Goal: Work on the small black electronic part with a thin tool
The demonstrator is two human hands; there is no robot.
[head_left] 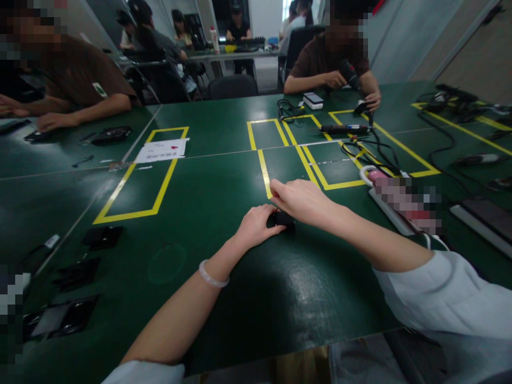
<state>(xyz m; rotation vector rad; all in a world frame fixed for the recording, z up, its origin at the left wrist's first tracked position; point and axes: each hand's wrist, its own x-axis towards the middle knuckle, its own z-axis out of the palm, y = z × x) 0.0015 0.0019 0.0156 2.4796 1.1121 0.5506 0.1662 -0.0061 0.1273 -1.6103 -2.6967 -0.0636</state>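
A small black object (285, 219) lies on the green table (224, 176) just in front of me. My left hand (256, 226) rests on the table with its fingers curled around the object's left side; a pale bangle circles that wrist. My right hand (301, 201) arches over the object from the right, fingers bent and pinched together near its top. Both hands hide most of the object, so I cannot make out what it is.
Yellow tape rectangles (138, 176) mark the table. Black flat parts (76, 272) lie along the left edge. A white power strip (394, 205) and cables sit to the right. A person opposite holds a black tool (352, 74); another person's arms rest at far left.
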